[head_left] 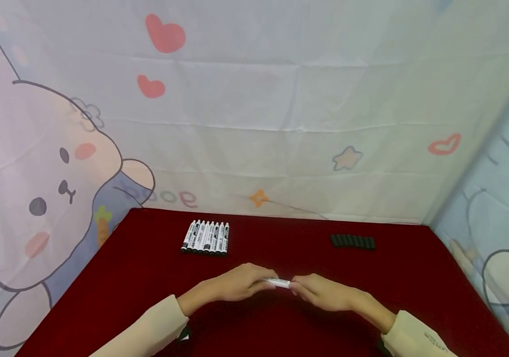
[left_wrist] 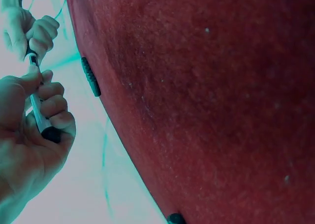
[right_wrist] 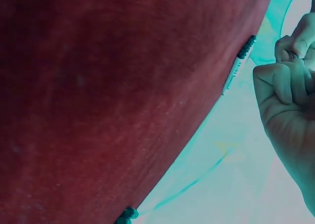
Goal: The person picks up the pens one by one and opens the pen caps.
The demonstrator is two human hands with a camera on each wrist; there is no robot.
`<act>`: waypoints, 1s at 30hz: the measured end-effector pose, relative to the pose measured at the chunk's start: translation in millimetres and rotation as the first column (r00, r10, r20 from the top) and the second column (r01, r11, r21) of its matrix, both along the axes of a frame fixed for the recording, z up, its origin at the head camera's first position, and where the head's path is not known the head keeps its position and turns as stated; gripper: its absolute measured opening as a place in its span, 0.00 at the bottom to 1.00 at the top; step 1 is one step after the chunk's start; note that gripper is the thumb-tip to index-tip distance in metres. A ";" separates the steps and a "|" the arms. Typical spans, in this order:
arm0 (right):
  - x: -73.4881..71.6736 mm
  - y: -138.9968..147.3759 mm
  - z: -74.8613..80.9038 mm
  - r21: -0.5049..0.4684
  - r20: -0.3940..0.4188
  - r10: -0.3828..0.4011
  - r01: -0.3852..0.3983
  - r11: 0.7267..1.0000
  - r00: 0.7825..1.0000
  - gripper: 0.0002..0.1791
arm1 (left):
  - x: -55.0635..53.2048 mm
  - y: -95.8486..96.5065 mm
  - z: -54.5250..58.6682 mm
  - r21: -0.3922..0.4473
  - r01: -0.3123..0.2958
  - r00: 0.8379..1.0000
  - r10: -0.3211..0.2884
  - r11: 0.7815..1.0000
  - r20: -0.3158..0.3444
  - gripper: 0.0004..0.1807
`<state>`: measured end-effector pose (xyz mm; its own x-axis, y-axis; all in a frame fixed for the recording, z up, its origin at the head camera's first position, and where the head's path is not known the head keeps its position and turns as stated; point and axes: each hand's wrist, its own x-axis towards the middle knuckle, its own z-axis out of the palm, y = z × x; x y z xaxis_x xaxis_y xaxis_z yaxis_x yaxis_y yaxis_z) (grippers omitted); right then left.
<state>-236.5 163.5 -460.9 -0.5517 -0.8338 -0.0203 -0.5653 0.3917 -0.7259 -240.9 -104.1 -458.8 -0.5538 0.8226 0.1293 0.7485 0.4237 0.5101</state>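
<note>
A white marker (head_left: 279,282) is held between both hands over the red cloth, lying roughly level. My left hand (head_left: 243,282) grips its barrel; in the left wrist view the fingers of the left hand (left_wrist: 37,115) curl round it, and its black base end (left_wrist: 51,134) shows by the little finger. My right hand (head_left: 323,291) pinches the other end, where a bit of black cap (left_wrist: 31,52) shows at the fingers. In the right wrist view, the curled right hand (right_wrist: 288,96) hides most of the marker.
On the red cloth-covered table (head_left: 272,327), a row of several white markers (head_left: 206,238) lies at the back left, narrow white tips pointing away. A row of several black caps (head_left: 352,241) lies at the back right. A printed curtain (head_left: 254,124) hangs behind the table.
</note>
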 end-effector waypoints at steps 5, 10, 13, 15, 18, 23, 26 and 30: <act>3.2 0.8 -4.0 -0.024 -0.060 0.022 -0.024 0.999 0.998 0.20 | -1.4 -1.6 -2.1 0.022 0.047 0.996 -0.049 0.999 0.079 0.14; 4.9 2.8 -3.9 -0.016 -0.120 0.017 -0.020 1.000 0.993 0.19 | -6.2 -0.9 -4.3 0.059 0.097 0.992 -0.102 0.994 0.080 0.14; 6.0 5.3 -3.8 0.004 -0.122 0.009 -0.008 1.000 0.992 0.19 | -8.6 0.7 -5.5 0.065 0.111 0.987 -0.118 0.992 0.107 0.15; 6.9 7.2 -3.8 0.022 -0.131 0.003 0.000 1.000 0.991 0.19 | -9.9 2.1 -6.2 0.065 0.117 0.984 -0.125 0.991 0.130 0.15; 7.6 9.4 -4.2 0.045 -0.170 -0.003 0.010 0.999 0.985 0.19 | -11.6 3.7 -6.0 0.066 0.121 0.979 -0.131 0.990 0.159 0.15; 7.6 9.6 -3.7 0.059 -0.275 -0.003 0.020 0.998 0.961 0.16 | -13.2 3.1 -5.5 0.073 0.114 0.975 -0.126 0.991 0.183 0.15; 7.3 10.2 -4.4 0.060 -0.275 -0.001 0.018 0.998 0.961 0.15 | -11.6 3.4 -6.2 0.077 0.103 0.975 -0.116 0.992 0.189 0.15; 6.0 14.1 -7.0 0.064 -0.155 -0.002 0.012 0.998 0.988 0.16 | -6.7 9.2 -9.1 0.076 0.075 0.983 -0.087 0.994 0.164 0.16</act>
<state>-230.5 177.6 -467.8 -0.5583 -0.8295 0.0125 -0.6661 0.4393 -0.6027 -247.6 -94.9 -467.9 -0.5045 0.8578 0.0983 0.6804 0.3249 0.6568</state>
